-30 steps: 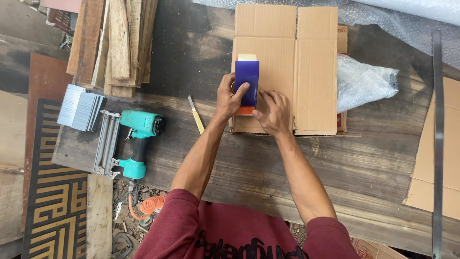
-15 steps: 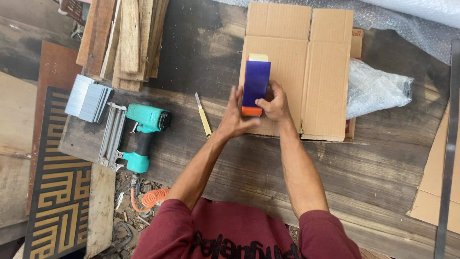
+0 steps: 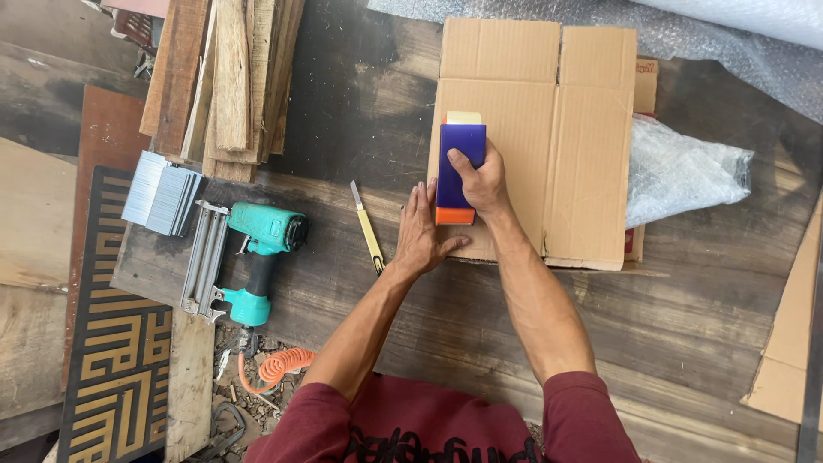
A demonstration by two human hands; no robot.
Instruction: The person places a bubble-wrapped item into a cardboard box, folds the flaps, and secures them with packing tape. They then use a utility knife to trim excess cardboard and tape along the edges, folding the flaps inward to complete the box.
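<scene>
— Two hands on one flattened cardboard box (image 3: 549, 146), am I reading that right?

— Yes. In the head view the box lies on the dark wooden workbench (image 3: 686, 326). The right hand (image 3: 482, 182) is clenched around a purple tape dispenser (image 3: 459, 163) with an orange end, pressed onto the box's left panel near its left edge.

— And the other one?

— The left hand (image 3: 422, 230) lies flat, fingers together, palm on the box's lower left corner, just beside the dispenser. It grasps nothing.

— What sits around the box?

— Just left of the box, a yellow utility knife (image 3: 369, 230) lies on the bench. Further left of the box is a teal pneumatic nail gun (image 3: 257, 249), and beyond it a grey block of nail strips (image 3: 161, 193). An orange coiled air hose (image 3: 279, 367) hangs below the gun, lower left of the box.

— Anything above?

— Up and left of the box, a stack of rough wooden slats (image 3: 227, 77). Right of the box, touching its edge, a clear plastic bag (image 3: 686, 171); bubble wrap (image 3: 729, 43) runs along behind the box.
</scene>
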